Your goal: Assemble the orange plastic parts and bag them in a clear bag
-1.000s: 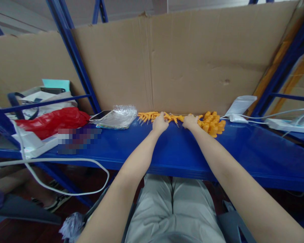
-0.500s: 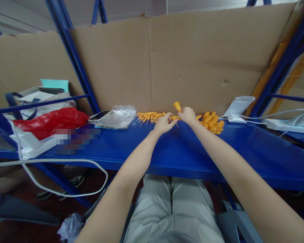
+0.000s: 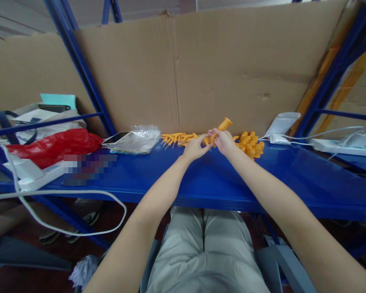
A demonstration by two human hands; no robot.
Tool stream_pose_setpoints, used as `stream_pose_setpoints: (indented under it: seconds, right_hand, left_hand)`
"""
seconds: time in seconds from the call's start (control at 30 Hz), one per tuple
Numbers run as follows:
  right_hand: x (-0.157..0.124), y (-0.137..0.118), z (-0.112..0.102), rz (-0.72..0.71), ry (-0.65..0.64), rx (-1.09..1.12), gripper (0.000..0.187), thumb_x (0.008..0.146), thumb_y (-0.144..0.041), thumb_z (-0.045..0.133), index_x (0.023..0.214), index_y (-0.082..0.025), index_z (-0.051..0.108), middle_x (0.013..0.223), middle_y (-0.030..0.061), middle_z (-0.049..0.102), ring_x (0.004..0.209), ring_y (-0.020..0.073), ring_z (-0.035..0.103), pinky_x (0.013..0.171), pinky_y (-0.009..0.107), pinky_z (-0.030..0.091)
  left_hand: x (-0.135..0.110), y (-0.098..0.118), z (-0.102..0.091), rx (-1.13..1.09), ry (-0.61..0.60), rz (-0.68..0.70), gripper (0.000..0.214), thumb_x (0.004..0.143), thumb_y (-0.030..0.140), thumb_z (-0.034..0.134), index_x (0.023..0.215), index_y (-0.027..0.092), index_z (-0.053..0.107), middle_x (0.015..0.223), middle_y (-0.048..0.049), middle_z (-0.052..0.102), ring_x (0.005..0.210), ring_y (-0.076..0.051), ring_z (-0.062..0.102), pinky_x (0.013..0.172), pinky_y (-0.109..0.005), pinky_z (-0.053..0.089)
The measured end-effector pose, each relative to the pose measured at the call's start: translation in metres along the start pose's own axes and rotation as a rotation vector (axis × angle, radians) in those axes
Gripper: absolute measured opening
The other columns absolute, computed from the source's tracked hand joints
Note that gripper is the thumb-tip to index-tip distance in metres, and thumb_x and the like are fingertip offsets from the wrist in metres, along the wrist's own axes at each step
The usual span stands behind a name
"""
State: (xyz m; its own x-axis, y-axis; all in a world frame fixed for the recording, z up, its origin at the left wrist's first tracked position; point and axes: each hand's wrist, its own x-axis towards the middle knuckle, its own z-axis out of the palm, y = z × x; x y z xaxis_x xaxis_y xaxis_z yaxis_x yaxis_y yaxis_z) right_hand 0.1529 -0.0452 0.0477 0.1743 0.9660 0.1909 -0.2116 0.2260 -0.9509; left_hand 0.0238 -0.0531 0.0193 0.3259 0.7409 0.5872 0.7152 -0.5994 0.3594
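Observation:
My right hand (image 3: 224, 141) is closed around an orange plastic tube with a flared end (image 3: 225, 123), which points up and away to the right. Close beside it, my left hand (image 3: 197, 147) pinches an orange corkscrew piece (image 3: 207, 140) between thumb and fingers. The two hands nearly touch, and their fingers partly hide where the pieces meet. To the left of my hands, a row of orange corkscrews (image 3: 173, 139) with metal spirals lies along the cardboard. At the right, several orange tube pieces (image 3: 250, 145) stand in a cluster.
The blue shelf (image 3: 152, 175) is backed by a cardboard sheet (image 3: 216, 69). Left are a plastic-wrapped packet (image 3: 142, 142), a phone (image 3: 117, 138), a red bag (image 3: 57, 146) and a power strip (image 3: 45, 179). A white cable (image 3: 79, 192) loops over the front edge. Another power strip (image 3: 347, 146) lies right.
My right hand has turned the orange tube so its flared end now leans right instead of left. Both hands have come closer together, and the view has shifted slightly.

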Motion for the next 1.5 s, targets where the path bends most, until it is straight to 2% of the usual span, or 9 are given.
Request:
stream_pose_setpoints:
  seconds: [0.13,0.23,0.5,0.67,0.8,0.93,1.17,1.3,1.5]
  right_hand:
    - [-0.006,-0.003,0.003,-0.058,-0.062,0.044,0.007,0.09,-0.017,0.048,0.088,-0.019,0.054,0.1,0.0058,0.069,0.101,0.0144,0.065,0.085,0.027,0.053]
    - [-0.009,-0.005,0.0,-0.078,-0.134,-0.052,0.009,0.092,-0.02,0.049,0.092,-0.019,0.058,0.099,0.0063,0.07,0.104,0.0156,0.065,0.085,0.027,0.053]
    - [-0.014,-0.019,-0.013,0.039,-0.184,-0.139,0.01,0.095,-0.027,0.055,0.093,-0.018,0.06,0.087,0.0059,0.072,0.083,0.0138,0.07,0.077,0.027,0.055]
    - [-0.014,-0.019,-0.015,0.057,-0.156,-0.233,0.01,0.093,-0.025,0.059,0.096,-0.017,0.062,0.089,0.006,0.073,0.069,0.0109,0.069,0.067,0.022,0.054]
    - [-0.007,-0.013,-0.024,-0.002,-0.105,-0.471,0.01,0.088,-0.022,0.067,0.096,-0.015,0.064,0.087,0.0051,0.073,0.06,0.0084,0.064,0.058,0.018,0.05]
    - [-0.003,-0.009,-0.033,-0.04,-0.209,-0.67,0.013,0.086,-0.025,0.07,0.094,-0.015,0.066,0.089,0.0061,0.074,0.06,0.0088,0.064,0.054,0.017,0.045]
    - [-0.007,-0.013,-0.034,-0.031,-0.322,-0.725,0.026,0.096,-0.039,0.055,0.094,-0.016,0.067,0.094,0.0072,0.075,0.066,0.0084,0.066,0.058,0.016,0.046]
    - [-0.004,-0.011,-0.036,-0.108,-0.352,-0.759,0.015,0.092,-0.03,0.061,0.097,-0.016,0.066,0.091,0.0059,0.074,0.066,0.01,0.065,0.062,0.019,0.049]
    - [0.004,-0.006,-0.042,-0.368,-0.303,-1.111,0.021,0.083,-0.02,0.068,0.103,-0.019,0.064,0.101,0.0059,0.071,0.085,0.0169,0.065,0.079,0.028,0.05]
  left_hand:
    - [-0.001,0.01,-0.003,0.047,0.044,-0.07,0.049,0.089,0.05,0.058,0.13,0.023,0.058,0.102,-0.0069,0.073,0.1,-0.024,0.067,0.09,-0.035,0.051]
    - [0.001,0.011,-0.003,0.027,0.063,-0.087,0.043,0.088,0.044,0.06,0.127,0.025,0.059,0.106,-0.0052,0.073,0.101,-0.023,0.067,0.09,-0.033,0.051]
    - [0.003,0.007,-0.009,0.086,0.132,-0.296,0.029,0.085,0.031,0.062,0.113,0.023,0.061,0.095,-0.0063,0.073,0.096,-0.024,0.068,0.085,-0.034,0.05]
    - [0.002,0.002,-0.013,0.108,0.147,-0.3,0.025,0.088,0.028,0.058,0.112,0.025,0.06,0.103,-0.0065,0.071,0.102,-0.024,0.066,0.088,-0.033,0.049]
    - [0.001,-0.003,-0.014,0.159,0.135,-0.289,0.031,0.089,0.022,0.054,0.119,0.025,0.059,0.113,-0.0082,0.068,0.109,-0.024,0.063,0.094,-0.033,0.048]
    - [0.0,-0.007,-0.016,0.199,0.126,-0.304,0.036,0.091,0.015,0.047,0.124,0.024,0.058,0.116,-0.0105,0.066,0.113,-0.025,0.062,0.097,-0.035,0.046]
    - [0.002,-0.011,-0.018,0.205,0.149,-0.299,0.04,0.092,0.012,0.041,0.128,0.023,0.055,0.122,-0.0117,0.06,0.113,-0.025,0.062,0.096,-0.034,0.046]
    - [0.002,-0.012,-0.017,0.198,0.142,-0.282,0.039,0.09,0.009,0.042,0.125,0.022,0.054,0.123,-0.0115,0.059,0.116,-0.025,0.06,0.098,-0.034,0.046]
    - [0.001,-0.012,-0.015,0.226,0.059,-0.287,0.032,0.09,0.013,0.047,0.119,0.021,0.053,0.121,-0.0121,0.062,0.117,-0.026,0.06,0.097,-0.036,0.046]
